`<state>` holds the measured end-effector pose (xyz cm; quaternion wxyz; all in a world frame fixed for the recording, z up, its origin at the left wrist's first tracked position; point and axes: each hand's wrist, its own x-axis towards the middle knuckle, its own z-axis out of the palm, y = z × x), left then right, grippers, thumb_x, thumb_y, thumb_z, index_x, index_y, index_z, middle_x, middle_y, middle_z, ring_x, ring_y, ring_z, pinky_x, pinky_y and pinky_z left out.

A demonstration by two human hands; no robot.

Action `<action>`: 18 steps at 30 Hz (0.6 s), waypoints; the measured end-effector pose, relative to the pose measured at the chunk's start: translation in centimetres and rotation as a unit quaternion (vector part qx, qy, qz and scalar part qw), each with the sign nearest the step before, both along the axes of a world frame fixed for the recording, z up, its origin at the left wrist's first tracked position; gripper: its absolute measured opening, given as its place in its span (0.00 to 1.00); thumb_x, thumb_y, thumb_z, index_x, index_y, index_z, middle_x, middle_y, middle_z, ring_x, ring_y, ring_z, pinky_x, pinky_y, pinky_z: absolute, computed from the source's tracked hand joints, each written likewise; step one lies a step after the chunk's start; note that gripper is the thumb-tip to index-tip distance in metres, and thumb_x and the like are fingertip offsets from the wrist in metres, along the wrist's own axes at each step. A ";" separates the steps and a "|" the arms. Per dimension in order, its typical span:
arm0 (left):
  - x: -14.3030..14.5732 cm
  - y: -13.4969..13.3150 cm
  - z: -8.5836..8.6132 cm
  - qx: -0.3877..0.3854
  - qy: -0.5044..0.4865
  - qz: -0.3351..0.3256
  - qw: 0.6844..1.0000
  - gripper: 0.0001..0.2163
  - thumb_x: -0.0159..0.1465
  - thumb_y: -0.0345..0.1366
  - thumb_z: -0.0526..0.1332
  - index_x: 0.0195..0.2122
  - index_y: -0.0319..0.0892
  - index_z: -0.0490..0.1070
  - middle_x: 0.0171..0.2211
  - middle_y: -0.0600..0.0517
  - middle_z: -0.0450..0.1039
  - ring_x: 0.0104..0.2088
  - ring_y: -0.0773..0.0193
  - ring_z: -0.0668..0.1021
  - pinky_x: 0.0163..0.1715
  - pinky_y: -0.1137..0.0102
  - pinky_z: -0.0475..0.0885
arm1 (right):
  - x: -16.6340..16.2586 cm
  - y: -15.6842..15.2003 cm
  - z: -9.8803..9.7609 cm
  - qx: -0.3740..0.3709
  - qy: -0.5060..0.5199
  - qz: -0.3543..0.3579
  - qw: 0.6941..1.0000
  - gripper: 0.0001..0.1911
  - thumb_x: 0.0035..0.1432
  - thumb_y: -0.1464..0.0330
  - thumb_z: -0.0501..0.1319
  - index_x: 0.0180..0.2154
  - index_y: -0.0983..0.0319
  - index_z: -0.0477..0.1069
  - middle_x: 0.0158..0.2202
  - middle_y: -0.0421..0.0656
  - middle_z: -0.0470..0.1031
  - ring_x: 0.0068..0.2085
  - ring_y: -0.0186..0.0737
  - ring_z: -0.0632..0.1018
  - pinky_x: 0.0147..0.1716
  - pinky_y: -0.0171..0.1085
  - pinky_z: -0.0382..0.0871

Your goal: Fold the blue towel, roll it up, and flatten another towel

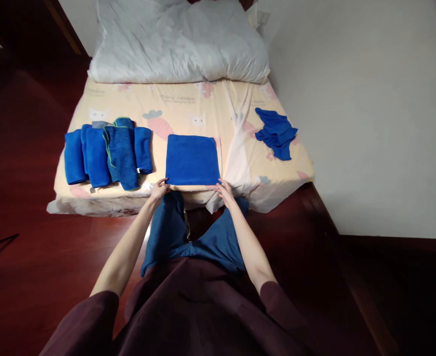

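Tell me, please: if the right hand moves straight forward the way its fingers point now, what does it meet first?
Probably the flat blue towel: the right hand rests at its near right corner, fingers pointing up the bed. It may only graze the towel's right edge.

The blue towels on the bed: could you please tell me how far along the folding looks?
Done: a row of folded blue towels lies at the bed's left. In hand: a flat blue towel in a neat rectangle at the near edge, with the left hand and right hand at its near corners. Left: one crumpled blue towel lies unfolded at the right.
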<state>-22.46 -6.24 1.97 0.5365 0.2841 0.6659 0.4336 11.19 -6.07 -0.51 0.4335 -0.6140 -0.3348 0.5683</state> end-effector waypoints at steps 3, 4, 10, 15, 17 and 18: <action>-0.1 0.2 0.3 -0.003 -0.005 -0.008 1.000 0.29 0.47 0.29 0.68 0.54 0.40 0.76 0.26 0.57 0.69 0.28 0.67 0.75 0.35 0.70 0.78 | -0.2 0.5 0.1 0.011 -0.004 0.007 1.000 0.29 0.56 0.56 0.69 0.58 0.54 0.73 0.44 0.43 0.80 0.38 0.37 0.83 0.33 0.32 0.73; -0.2 0.3 0.4 -0.005 -0.007 -0.014 1.000 0.29 0.47 0.28 0.69 0.54 0.40 0.76 0.26 0.57 0.69 0.28 0.67 0.75 0.34 0.70 0.78 | -0.2 0.7 0.2 0.016 -0.004 0.008 1.000 0.29 0.56 0.56 0.69 0.58 0.54 0.73 0.44 0.43 0.80 0.38 0.37 0.82 0.33 0.32 0.73; -0.8 1.1 0.4 -0.016 -0.017 -0.051 0.998 0.25 0.46 0.27 0.72 0.48 0.38 0.78 0.25 0.57 0.69 0.27 0.68 0.75 0.35 0.71 0.77 | 0.4 2.2 0.5 0.039 -0.040 0.032 0.998 0.24 0.58 0.56 0.69 0.55 0.55 0.76 0.48 0.44 0.80 0.39 0.36 0.82 0.31 0.30 0.73; -1.8 1.6 0.5 -0.033 -0.060 -0.109 0.992 0.29 0.51 0.29 0.74 0.56 0.39 0.76 0.30 0.50 0.77 0.33 0.62 0.81 0.38 0.68 0.79 | 0.9 3.5 -0.1 0.011 -0.055 0.058 0.997 0.20 0.57 0.57 0.69 0.49 0.57 0.80 0.46 0.43 0.81 0.35 0.34 0.81 0.28 0.29 0.69; -2.1 2.2 0.5 -0.033 -0.085 -0.117 0.989 0.27 0.53 0.30 0.74 0.56 0.38 0.76 0.34 0.47 0.79 0.35 0.60 0.83 0.40 0.66 0.80 | 1.1 3.7 -0.6 0.000 -0.062 0.061 0.996 0.18 0.56 0.56 0.70 0.46 0.58 0.81 0.45 0.43 0.82 0.34 0.34 0.80 0.28 0.30 0.69; -2.1 2.5 0.4 -0.030 -0.091 -0.113 0.989 0.25 0.54 0.31 0.74 0.54 0.38 0.77 0.34 0.46 0.80 0.35 0.59 0.83 0.41 0.66 0.80 | 1.3 3.6 -0.8 -0.002 -0.062 0.057 0.996 0.18 0.56 0.56 0.70 0.45 0.59 0.81 0.46 0.44 0.82 0.35 0.34 0.80 0.28 0.30 0.69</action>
